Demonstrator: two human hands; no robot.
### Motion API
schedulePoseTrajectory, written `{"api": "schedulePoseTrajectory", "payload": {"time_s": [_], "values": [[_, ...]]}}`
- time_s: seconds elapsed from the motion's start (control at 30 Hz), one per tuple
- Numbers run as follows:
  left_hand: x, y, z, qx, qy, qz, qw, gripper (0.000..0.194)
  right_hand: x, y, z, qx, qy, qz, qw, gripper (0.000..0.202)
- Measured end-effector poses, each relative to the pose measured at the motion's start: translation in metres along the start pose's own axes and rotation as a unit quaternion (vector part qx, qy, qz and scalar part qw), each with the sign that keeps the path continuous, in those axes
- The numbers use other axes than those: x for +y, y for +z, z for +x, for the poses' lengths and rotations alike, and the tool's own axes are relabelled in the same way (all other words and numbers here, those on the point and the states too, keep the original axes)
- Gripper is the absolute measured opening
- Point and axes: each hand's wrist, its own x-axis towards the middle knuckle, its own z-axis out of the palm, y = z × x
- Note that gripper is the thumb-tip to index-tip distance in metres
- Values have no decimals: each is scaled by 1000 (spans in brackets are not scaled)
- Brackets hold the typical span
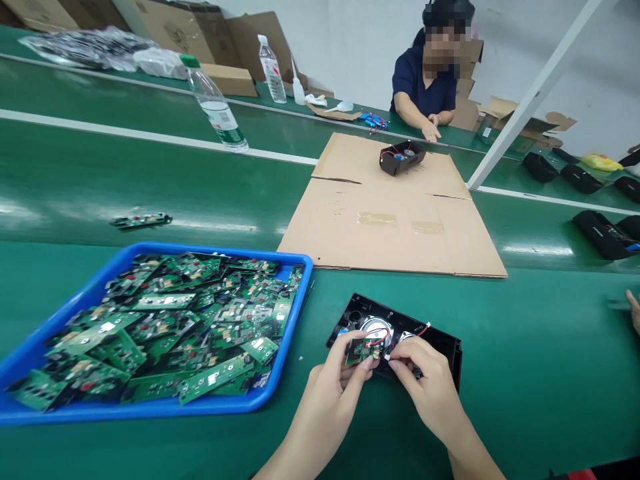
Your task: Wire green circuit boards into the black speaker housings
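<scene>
Between the thumb and fingers of my left hand (334, 380) is a green circuit board (358, 351), held above a black speaker housing (440, 340). My right hand (425, 380) pinches a small white wire connector (387, 357) close to the board's right edge; I cannot tell whether it touches the board. Red and dark wires loop over a round silver speaker (376, 327) in the housing. Another white plug (428, 325) sticks up on its wires behind my right fingers. Part of the housing is hidden under both hands.
To the left, a blue tray (287, 373) holds many loose circuit boards. A single board (141, 221) lies beyond it. Flat cardboard (395, 247) spans the middle, bearing another black housing (401, 158). A co-worker (425, 80) sits opposite. A bottle (217, 110) and a slanted white post (540, 93) stand farther back.
</scene>
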Motion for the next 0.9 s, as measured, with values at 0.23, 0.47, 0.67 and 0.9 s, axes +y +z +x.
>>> {"api": "schedulePoseTrajectory", "payload": {"time_s": [0.23,0.47,0.67,0.9], "values": [[-1,1,0,-18,15,23,999,26,1,5,1,-4,3,-48,999,19],[0,2,2,-39,56,79,995,25,3,9,1,-23,-34,-78,996,23],[0,3,2,-43,94,162,981,29,0,11,2,-20,-57,-141,988,27],[6,-1,3,-66,157,197,966,31,4,11,2,19,-75,-130,989,28]]}}
